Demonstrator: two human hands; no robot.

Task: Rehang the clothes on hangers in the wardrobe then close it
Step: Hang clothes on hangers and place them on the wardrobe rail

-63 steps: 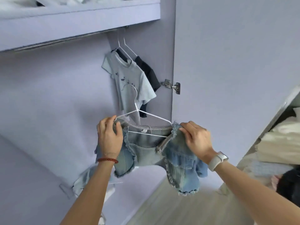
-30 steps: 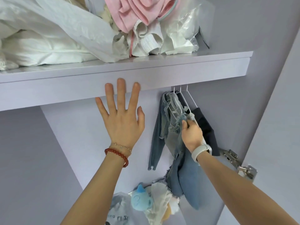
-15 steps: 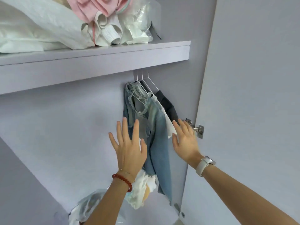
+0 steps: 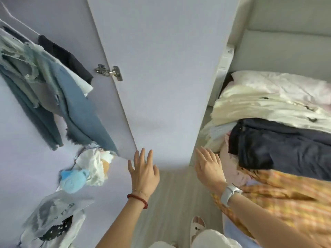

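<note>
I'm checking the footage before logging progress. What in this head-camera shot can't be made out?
- Hanger hooks and rail: cut off by the top-left edge above the denim garment.
- Dark garment: mostly covered by the denim in front.
- Print on the plastic bag: too blurred to read.
- Pile on the bed: runs off the right edge.
- Left hand and right hand: contact with the wardrobe door unclear.

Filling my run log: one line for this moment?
left hand: open | right hand: open | pale lilac wardrobe door: ajar | frayed blue denim garment: hung
</note>
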